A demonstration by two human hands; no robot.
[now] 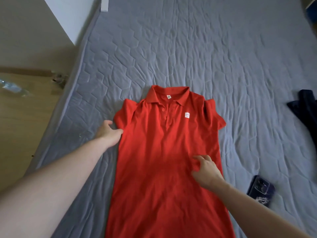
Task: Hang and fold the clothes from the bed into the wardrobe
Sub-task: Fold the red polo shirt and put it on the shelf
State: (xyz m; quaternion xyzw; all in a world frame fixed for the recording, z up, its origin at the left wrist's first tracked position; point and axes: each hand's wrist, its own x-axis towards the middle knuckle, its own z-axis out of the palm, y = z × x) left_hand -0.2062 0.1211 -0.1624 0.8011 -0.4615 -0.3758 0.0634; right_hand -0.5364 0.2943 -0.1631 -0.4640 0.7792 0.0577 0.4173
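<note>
On the near half of the grey quilted mattress [205, 48] a red polo shirt [164, 152] lies face up, collar far, both sleeves bunched. The left hand [108, 133] pinches the fabric below the left sleeve; the right hand [206, 170] presses spread fingers on the lower right body, gripping nothing. Folding now could trap the crumpled sleeves. The phone [261, 189] and dark garment [303, 107] lie well to the right.

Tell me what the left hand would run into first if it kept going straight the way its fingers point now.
The left hand points up and right, at the edge of the red polo shirt. Going on, it would first meet the shirt's folded-in sleeve, which its fingertips already seem to touch.
</note>
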